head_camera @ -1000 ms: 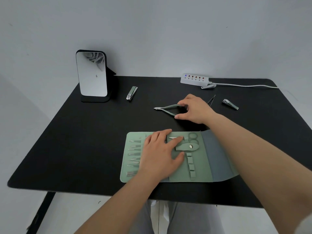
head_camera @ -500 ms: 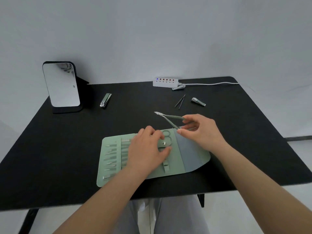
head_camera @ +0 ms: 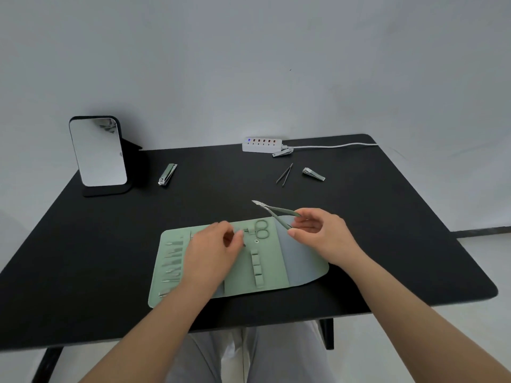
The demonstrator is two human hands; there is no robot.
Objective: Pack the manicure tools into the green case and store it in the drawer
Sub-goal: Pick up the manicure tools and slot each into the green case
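The green case lies open on the black table. Several small tools sit in its left-panel slots and scissors in its middle panel. My left hand rests on the case with curled fingers and pinches the snap strap beside the scissors. My right hand holds the green-handled cuticle nipper by its handles just above the case's upper right edge, with the tip pointing up and left. No drawer is in view.
Loose on the table behind the case are a nail clipper, tweezers, a small clipper and another clipper against the white power strip. A standing mirror is at the back left.
My right hand picked the nipper up off the table and brought it back to the case's edge. My left hand went from lying flat on the case to pinching the strap.
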